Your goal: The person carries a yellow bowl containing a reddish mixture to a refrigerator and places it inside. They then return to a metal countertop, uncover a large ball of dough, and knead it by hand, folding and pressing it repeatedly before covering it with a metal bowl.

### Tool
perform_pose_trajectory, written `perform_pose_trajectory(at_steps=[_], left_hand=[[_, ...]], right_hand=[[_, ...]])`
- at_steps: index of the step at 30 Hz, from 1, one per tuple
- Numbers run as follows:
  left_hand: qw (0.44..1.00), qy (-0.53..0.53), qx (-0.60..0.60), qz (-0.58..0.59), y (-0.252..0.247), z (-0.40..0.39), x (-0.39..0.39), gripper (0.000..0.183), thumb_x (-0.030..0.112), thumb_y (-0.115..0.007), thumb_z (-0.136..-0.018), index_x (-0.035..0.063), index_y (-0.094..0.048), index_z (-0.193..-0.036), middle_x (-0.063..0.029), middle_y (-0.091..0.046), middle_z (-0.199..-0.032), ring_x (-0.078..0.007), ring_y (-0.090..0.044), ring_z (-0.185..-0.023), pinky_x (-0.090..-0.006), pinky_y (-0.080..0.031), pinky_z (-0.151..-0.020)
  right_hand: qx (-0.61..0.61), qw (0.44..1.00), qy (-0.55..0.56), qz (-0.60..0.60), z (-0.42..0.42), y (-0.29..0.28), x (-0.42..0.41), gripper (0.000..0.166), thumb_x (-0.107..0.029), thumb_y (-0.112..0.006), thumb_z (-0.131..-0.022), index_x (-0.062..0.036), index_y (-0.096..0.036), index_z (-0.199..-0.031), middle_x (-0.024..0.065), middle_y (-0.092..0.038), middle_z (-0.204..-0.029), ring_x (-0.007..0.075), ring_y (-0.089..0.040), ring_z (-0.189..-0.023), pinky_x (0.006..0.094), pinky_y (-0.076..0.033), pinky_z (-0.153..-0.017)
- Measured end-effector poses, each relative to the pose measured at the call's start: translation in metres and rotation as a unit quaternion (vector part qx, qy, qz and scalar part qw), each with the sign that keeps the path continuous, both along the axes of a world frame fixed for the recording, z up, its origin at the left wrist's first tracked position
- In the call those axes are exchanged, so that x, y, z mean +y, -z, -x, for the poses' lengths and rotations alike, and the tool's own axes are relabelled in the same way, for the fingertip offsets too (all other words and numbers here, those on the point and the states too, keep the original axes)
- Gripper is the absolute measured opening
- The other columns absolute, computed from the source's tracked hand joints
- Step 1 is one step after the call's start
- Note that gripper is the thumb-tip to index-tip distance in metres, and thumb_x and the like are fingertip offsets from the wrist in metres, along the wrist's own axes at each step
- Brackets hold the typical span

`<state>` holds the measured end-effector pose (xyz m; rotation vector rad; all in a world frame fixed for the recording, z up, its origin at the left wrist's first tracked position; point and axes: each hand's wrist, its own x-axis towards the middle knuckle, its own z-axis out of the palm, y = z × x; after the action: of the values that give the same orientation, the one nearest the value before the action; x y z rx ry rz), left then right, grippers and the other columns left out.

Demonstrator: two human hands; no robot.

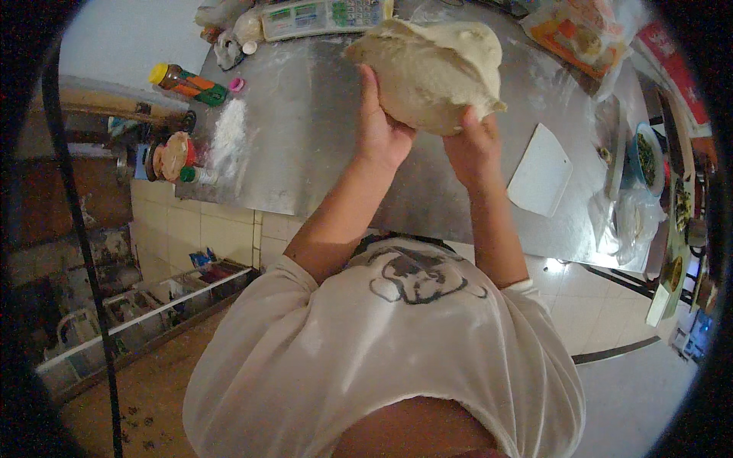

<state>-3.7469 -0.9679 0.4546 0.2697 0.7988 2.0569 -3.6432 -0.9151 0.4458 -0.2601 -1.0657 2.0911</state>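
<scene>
A large lump of pale dough is held between my two hands over a stainless steel table. My left hand grips its lower left side, thumb pointing up along the edge. On the lower right, my right hand holds the dough with the thumb pressed against it. The fingers of both hands are mostly hidden beneath the lump. A fold with a ragged edge runs across the dough's upper right part. To the right of my right hand, a white flat dough scraper lies on the steel.
White flour is heaped at the table's left side, near a yellow-capped bottle, a pink cap and a green-capped jar. A digital scale stands at the back. Rightward are plastic bags and a bowl of chopped greens.
</scene>
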Motion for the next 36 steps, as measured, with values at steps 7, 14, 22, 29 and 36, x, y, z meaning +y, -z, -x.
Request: perform_pose_trajectory(at_steps=[7,14,22,29,36], left_hand=[[0.992,-0.121,0.031,0.001,-0.006,0.038,-0.013,0.064,0.053,-0.052,-0.076,0.0105,-0.037,-0.122,-0.0056,-0.042,-0.121,-0.0229,-0.042,-0.110,-0.0401,-0.038,-0.090],[0.971,-0.200,0.129,-0.018,-0.005,0.058,-0.026,0.060,0.034,-0.066,-0.073,0.0047,-0.039,-0.118,-0.0085,-0.047,-0.112,-0.0220,-0.049,-0.101,-0.0361,-0.044,-0.082],[0.976,-0.140,0.156,0.060,-0.013,0.040,-0.036,0.057,0.045,-0.059,-0.076,0.0026,-0.045,-0.111,-0.0076,-0.053,-0.101,-0.0205,-0.055,-0.090,-0.0333,-0.047,-0.074],[0.989,-0.028,0.114,0.089,-0.021,0.047,-0.036,0.071,0.064,-0.040,-0.076,0.0034,-0.047,-0.111,-0.0101,-0.054,-0.105,-0.0218,-0.054,-0.096,-0.0360,-0.047,-0.077],[0.987,0.153,-0.034,0.024,-0.014,0.054,-0.040,0.067,0.062,-0.039,-0.078,0.0061,-0.048,-0.113,-0.0085,-0.055,-0.108,-0.0220,-0.054,-0.098,-0.0389,-0.046,-0.081]], right_hand=[[-0.330,0.922,0.085,-0.186,-0.021,-0.013,0.014,0.079,-0.020,-0.077,-0.062,-0.0058,-0.034,-0.126,0.0151,-0.033,-0.128,0.0258,-0.041,-0.113,0.0395,-0.037,-0.089],[-0.270,0.772,0.263,-0.511,0.000,-0.037,0.024,0.114,-0.037,-0.081,-0.045,-0.0101,-0.015,-0.134,0.0169,-0.023,-0.135,0.0309,-0.026,-0.124,0.0404,-0.028,-0.098],[-0.290,0.741,0.163,-0.583,0.042,-0.041,-0.005,0.103,-0.045,-0.077,-0.046,-0.0066,-0.030,-0.129,0.0205,-0.040,-0.121,0.0338,-0.045,-0.106,0.0374,-0.044,-0.081],[-0.182,0.924,0.114,-0.318,0.047,-0.021,-0.006,0.060,-0.039,-0.072,-0.064,-0.0009,-0.054,-0.107,0.0140,-0.062,-0.086,0.0219,-0.060,-0.077,0.0311,-0.048,-0.067],[-0.184,0.976,0.054,-0.102,0.039,-0.013,0.007,0.047,-0.043,-0.056,-0.079,0.0019,-0.060,-0.092,0.0090,-0.062,-0.079,0.0134,-0.058,-0.070,0.0263,-0.047,-0.065]])
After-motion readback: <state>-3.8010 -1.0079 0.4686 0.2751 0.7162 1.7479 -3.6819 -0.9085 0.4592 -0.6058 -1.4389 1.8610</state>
